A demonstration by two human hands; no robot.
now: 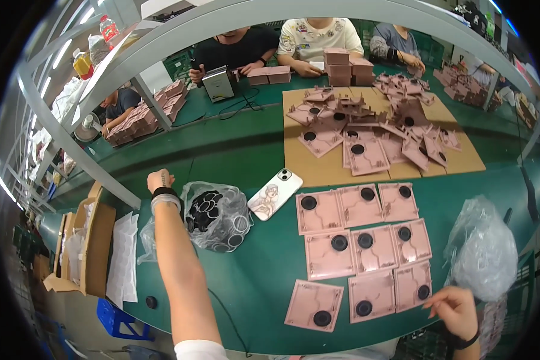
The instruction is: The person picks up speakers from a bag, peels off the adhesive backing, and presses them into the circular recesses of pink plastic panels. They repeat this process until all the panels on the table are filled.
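Note:
My left hand [161,180] is stretched far forward past a clear plastic bag [237,201]. Its fingers are curled closed, and whatever they hold is hidden. Black rings [205,210] and clear ones lie in that bag. At the lower right, my right hand [456,311] hovers by the corner of a pink plastic panel [409,285], its fingers loosely bent and apart with nothing visible in them. Several such panels lie in rough rows, each bearing a round black disc [365,241]. The nearest left panel [306,300] sits slightly askew.
A heap of pink panels [366,156] covers a cardboard sheet [294,162] farther back. A phone [276,195] lies mid-table. Around me are a plastic bag [483,252], white sheets [123,258], a cardboard box [99,252] and a loose black disc [152,302]. Co-workers sit beyond the metal frame [90,153].

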